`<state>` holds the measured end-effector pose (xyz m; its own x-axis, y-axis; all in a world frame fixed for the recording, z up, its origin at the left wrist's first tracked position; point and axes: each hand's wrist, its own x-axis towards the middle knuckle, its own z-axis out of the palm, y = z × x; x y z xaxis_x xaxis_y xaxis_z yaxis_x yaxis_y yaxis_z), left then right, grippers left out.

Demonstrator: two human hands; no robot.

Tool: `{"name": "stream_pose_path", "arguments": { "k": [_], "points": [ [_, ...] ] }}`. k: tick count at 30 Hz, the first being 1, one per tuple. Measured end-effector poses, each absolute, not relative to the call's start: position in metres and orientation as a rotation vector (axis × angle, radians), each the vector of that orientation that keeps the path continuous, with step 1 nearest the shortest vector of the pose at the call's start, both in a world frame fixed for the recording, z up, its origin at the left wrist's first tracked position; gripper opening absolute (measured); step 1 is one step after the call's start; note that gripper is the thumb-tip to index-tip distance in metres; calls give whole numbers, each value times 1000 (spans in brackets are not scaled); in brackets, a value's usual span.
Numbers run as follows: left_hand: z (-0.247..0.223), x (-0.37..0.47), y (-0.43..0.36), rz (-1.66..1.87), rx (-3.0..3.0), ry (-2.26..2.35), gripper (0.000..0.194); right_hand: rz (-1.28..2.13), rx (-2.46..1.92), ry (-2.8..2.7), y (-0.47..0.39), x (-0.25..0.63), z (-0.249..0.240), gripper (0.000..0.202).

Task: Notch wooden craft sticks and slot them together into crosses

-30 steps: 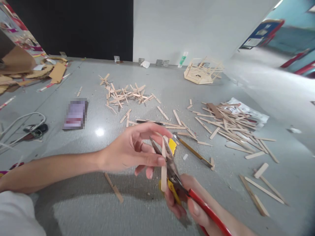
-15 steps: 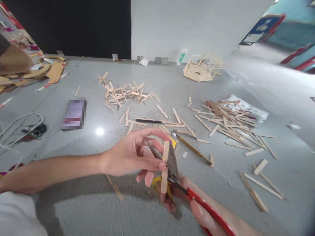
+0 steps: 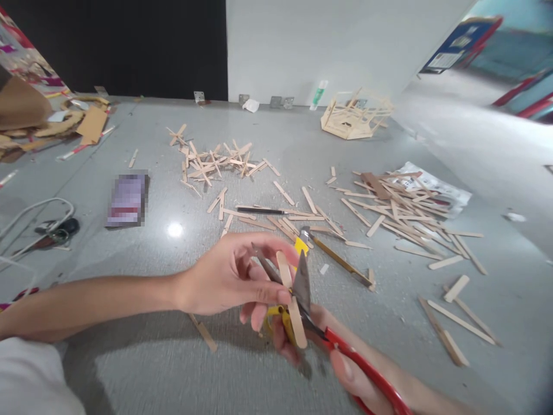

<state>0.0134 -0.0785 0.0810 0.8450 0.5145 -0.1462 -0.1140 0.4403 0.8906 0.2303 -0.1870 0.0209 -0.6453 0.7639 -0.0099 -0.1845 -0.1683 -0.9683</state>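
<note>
My left hand pinches a wooden craft stick between thumb and fingers. In my right hand is a pair of red-handled scissors, with its blades apart. The stick lies between the blades near their pivot, tilted, its top end toward the left. One blade runs behind the stick toward the fingers of my left hand. Below the stick, close to the fingers of my right hand, shows a yellow thing, partly hidden, whose kind I cannot make out. Another yellow piece shows just behind the blades.
Loose craft sticks lie heaped ahead, with a larger pile on the right by a plastic wrapper. A black pen and a cutter knife lie nearer. A wooden stick frame and glue tube stand by the wall.
The craft stick has tilted from nearly upright, its top leaning left and its lower end swinging right. The scissors have shifted slightly and their blades look wider apart.
</note>
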Motion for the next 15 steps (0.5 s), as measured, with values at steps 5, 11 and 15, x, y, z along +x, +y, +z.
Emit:
{"name": "stream_pose_path", "arguments": {
  "k": [5, 11, 15],
  "points": [
    [79, 15, -85, 475, 1059, 491, 35, 1852, -807, -1450, -189, 223, 32, 58],
    [71, 14, -88, 523, 1120, 475, 33, 1814, -853, -1403, -195, 219, 27, 60],
    [69, 13, -88, 592, 1161, 472, 33, 1792, -838, -1417, -199, 220, 21, 53]
  ]
}}
